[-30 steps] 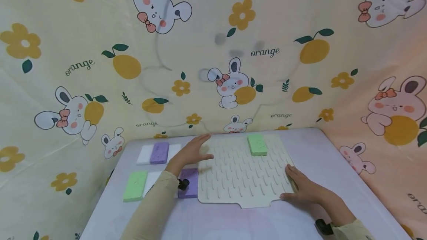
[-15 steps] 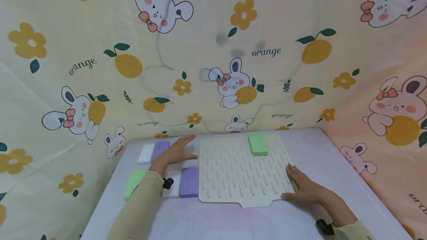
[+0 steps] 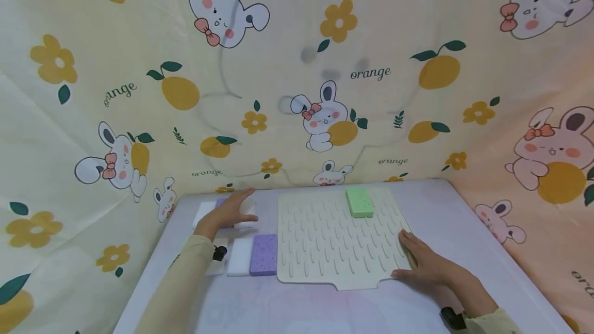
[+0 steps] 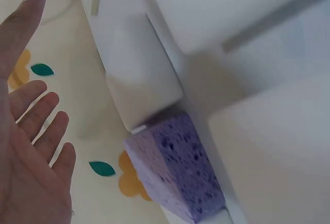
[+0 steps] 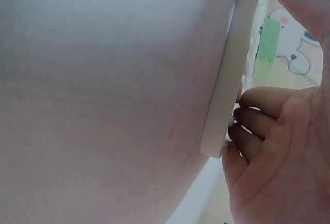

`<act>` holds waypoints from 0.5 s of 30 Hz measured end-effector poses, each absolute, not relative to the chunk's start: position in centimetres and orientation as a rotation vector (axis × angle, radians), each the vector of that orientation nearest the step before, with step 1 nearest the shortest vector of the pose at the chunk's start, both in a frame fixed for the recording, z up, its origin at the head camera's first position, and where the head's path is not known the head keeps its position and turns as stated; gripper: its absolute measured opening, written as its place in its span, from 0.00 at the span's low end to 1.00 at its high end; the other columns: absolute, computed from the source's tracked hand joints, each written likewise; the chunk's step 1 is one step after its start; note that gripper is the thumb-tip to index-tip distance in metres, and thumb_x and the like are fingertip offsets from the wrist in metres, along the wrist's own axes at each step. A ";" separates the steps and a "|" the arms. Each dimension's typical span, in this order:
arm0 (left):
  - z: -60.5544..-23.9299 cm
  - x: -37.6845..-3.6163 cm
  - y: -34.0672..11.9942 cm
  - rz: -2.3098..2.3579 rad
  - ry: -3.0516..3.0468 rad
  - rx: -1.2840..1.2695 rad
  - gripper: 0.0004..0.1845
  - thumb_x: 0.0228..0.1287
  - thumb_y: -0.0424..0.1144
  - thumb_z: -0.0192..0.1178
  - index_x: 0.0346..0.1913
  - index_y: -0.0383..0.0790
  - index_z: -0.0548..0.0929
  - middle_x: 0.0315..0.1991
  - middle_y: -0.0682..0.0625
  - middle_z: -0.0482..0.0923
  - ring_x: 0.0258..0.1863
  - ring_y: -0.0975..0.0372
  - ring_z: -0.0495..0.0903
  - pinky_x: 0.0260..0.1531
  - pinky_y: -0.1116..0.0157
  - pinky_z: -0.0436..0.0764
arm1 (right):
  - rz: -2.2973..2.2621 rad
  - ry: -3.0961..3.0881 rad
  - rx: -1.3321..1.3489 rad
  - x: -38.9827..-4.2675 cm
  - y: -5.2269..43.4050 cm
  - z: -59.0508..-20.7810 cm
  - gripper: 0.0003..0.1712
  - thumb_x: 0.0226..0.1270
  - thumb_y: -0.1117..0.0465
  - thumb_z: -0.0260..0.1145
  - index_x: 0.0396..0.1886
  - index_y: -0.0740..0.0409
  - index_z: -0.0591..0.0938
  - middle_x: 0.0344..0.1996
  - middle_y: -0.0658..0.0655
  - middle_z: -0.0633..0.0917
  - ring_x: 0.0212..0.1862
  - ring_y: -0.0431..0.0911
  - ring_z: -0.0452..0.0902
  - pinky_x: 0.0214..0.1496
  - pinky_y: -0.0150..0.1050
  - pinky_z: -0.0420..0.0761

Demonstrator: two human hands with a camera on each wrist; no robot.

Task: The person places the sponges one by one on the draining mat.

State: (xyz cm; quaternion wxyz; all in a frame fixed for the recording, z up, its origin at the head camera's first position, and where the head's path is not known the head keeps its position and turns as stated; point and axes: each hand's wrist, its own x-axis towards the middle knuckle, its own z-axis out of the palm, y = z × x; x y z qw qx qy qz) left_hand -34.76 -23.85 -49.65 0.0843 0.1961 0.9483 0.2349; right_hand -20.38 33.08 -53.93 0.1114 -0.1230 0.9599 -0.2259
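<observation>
Grip's wide and empty on the left hand (image 3: 229, 213); spread right hand (image 3: 426, 260) touches the mat (image 3: 320, 272) at 4 o'clock, so pushing could bump the 8 o'clock purple sponge (image 3: 263, 255).

Bunny-print cloth (image 3: 271, 71) — behind pale table (image 3: 297, 313)

In the head view, the patterned cloth (image 3: 287, 40) reads "orange" between nine and ten o'clock, between one and two, between eight and nine, and near three. Near four o'clock, a cut-off print (image 3: 583, 279) starts "or".
</observation>
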 end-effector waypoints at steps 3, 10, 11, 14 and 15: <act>-49.7 -35.0 -24.5 0.702 2.831 0.593 0.55 0.67 0.51 0.76 0.86 0.37 0.56 0.86 0.36 0.53 0.84 0.39 0.51 0.83 0.39 0.54 | -0.661 2.827 -0.364 -20.3 33.1 -54.0 0.73 0.58 0.30 0.79 0.84 0.72 0.55 0.82 0.78 0.52 0.81 0.79 0.47 0.75 0.79 0.62; -50.5 -35.5 -25.9 0.648 2.834 0.583 0.56 0.66 0.53 0.77 0.86 0.37 0.55 0.86 0.35 0.52 0.84 0.37 0.51 0.83 0.38 0.53 | -0.681 2.840 -0.393 -20.3 33.3 -54.4 0.73 0.57 0.32 0.80 0.84 0.73 0.56 0.82 0.78 0.53 0.80 0.79 0.48 0.75 0.78 0.63; -50.6 -35.6 -26.0 0.645 2.839 0.577 0.56 0.66 0.53 0.77 0.86 0.37 0.56 0.86 0.35 0.52 0.84 0.36 0.51 0.83 0.38 0.53 | -0.685 2.841 -0.398 -20.3 33.4 -54.4 0.73 0.57 0.32 0.80 0.84 0.73 0.56 0.82 0.78 0.53 0.80 0.79 0.48 0.75 0.78 0.63; -50.8 -35.9 -26.4 0.641 2.838 0.555 0.57 0.64 0.53 0.78 0.86 0.37 0.57 0.85 0.36 0.53 0.84 0.38 0.51 0.83 0.39 0.53 | -0.689 2.845 -0.401 -20.3 33.4 -54.3 0.72 0.58 0.32 0.80 0.84 0.73 0.56 0.82 0.78 0.53 0.80 0.79 0.48 0.74 0.78 0.63; -50.9 -35.9 -26.5 0.650 2.835 0.548 0.57 0.63 0.53 0.79 0.86 0.36 0.57 0.85 0.36 0.54 0.84 0.38 0.51 0.83 0.39 0.52 | -0.687 2.845 -0.398 -20.3 33.4 -54.3 0.72 0.58 0.32 0.80 0.84 0.72 0.56 0.82 0.78 0.53 0.80 0.79 0.48 0.74 0.78 0.63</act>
